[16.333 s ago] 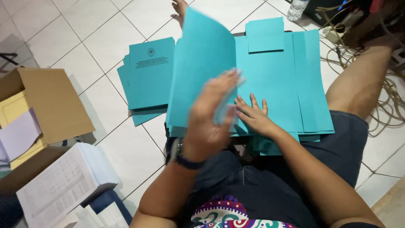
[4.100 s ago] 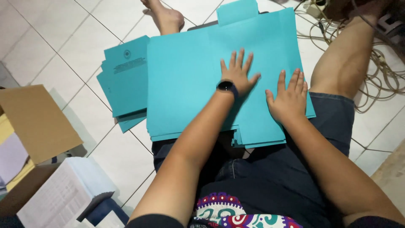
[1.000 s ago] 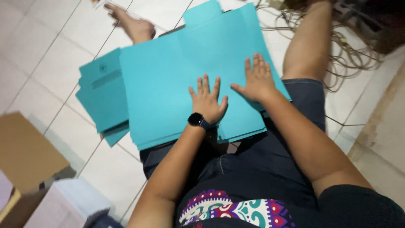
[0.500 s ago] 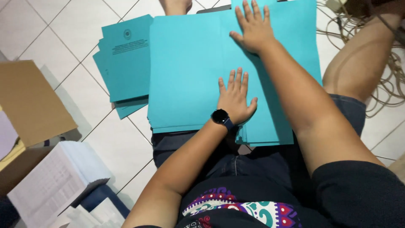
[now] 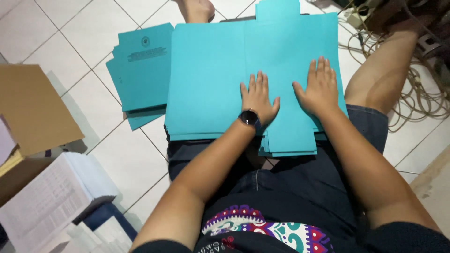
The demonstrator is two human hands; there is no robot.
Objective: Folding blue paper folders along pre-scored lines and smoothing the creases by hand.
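Teal folders (image 5: 211, 79) lie opened out flat in a stack across the lap of a person sitting on the white tiled floor (image 5: 70, 33), filling the upper middle of the frame. Both hands rest palm down on the top sheet, side by side and a little apart. The left hand (image 5: 258, 100) lies near the centre of the frame with fingers straight and close together, thumb angled out to the right; a dark watch (image 5: 250, 117) sits on its wrist. The right hand (image 5: 319, 89) lies just to the right of it, slightly higher in the frame, fingers likewise flat and pointing to the top edge. Neither hand has a grip on anything: both are spread open and press on the paper. The lower edges of several folders fan out beneath the top one just below the hands, over dark shorts (image 5: 281, 187).

A second pile of teal folders (image 5: 140, 70) lies on the floor in the upper left, its right edge tucked under the stack on the lap; the top one carries a dark printed emblem and lines. At the left edge sits a cardboard box (image 5: 33, 107) with its flap open, and below it, in the lower left, a thick stack of printed white paper (image 5: 47, 201). A bare foot (image 5: 197, 9) shows at the top edge above the folders. The person's bare right knee (image 5: 384, 70) rises at the upper right, with a tangle of pale cables (image 5: 422, 93) on the floor beside it.
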